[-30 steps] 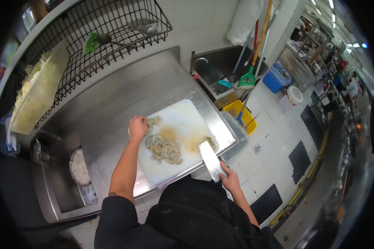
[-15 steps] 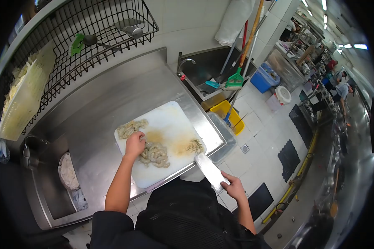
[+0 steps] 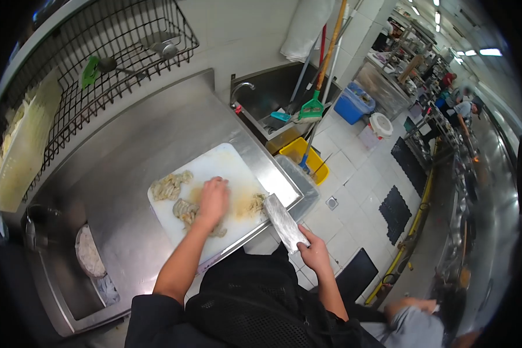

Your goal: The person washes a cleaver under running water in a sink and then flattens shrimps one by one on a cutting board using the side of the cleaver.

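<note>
My right hand (image 3: 314,250) grips the handle of a broad cleaver (image 3: 284,223), its blade tip by the right edge of a white cutting board (image 3: 226,158). Above the board is my left hand (image 3: 214,200), smeared by motion, so its fingers and anything in them are unclear. Under and beside it lies a heap of peeled shrimp (image 3: 185,212), partly covered by the forearm. A second shrimp pile (image 3: 169,186) sits at the board's far left corner. Small scraps (image 3: 257,203) lie at the right, near the blade.
The board rests on a steel counter (image 3: 127,168) with a sunken basin holding a bowl (image 3: 89,252) at left. A wire rack (image 3: 116,52) hangs above. Beyond are a sink (image 3: 267,98), mops and a yellow bucket (image 3: 313,162). A co-worker's grey sleeve (image 3: 414,330) shows at lower right.
My left hand has moved right, away from between the two shrimp piles. The cleaver stays in my right hand beside the board. A co-worker has come into view at lower right.
</note>
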Action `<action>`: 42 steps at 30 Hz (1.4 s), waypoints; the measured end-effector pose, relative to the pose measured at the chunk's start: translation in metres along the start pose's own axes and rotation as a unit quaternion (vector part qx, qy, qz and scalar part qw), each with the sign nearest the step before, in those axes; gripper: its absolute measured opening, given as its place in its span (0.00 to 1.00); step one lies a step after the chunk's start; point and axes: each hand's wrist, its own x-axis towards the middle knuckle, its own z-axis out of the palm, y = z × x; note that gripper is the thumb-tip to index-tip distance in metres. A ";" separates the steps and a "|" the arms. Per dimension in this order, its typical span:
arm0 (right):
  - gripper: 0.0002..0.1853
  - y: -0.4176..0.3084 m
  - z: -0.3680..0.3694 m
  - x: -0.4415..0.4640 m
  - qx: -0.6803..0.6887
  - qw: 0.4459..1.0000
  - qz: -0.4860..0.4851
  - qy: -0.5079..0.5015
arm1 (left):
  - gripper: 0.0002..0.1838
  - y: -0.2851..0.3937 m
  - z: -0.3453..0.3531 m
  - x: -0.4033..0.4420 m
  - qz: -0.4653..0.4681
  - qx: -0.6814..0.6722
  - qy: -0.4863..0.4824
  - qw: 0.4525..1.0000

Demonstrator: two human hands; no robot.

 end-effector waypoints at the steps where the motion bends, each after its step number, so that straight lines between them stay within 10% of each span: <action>1: 0.31 -0.005 -0.002 -0.003 -0.026 0.999 0.022 0.000 | 0.21 0.013 0.010 -0.008 0.051 0.009 0.014 0.999; 7: 0.30 -0.014 -0.012 -0.015 -0.042 0.999 0.021 0.006 | 0.47 0.078 0.048 -0.058 0.132 0.076 -0.185 0.971; 13: 0.30 0.001 -0.026 -0.018 -0.031 0.999 0.017 0.030 | 0.50 0.066 0.045 -0.062 0.111 0.127 -0.187 0.968; 20: 0.30 0.011 -0.013 -0.007 0.018 0.999 -0.022 0.031 | 0.49 0.066 0.045 -0.097 0.093 0.128 -0.186 0.970; 28: 0.29 0.000 -0.011 -0.006 0.001 0.999 0.029 -0.023 | 0.24 0.050 0.038 -0.088 0.044 -0.029 -0.057 0.997; 42: 0.30 0.028 -0.028 -0.007 0.129 0.982 0.136 -0.035 | 0.27 0.037 0.039 -0.069 0.023 -0.022 -0.052 0.998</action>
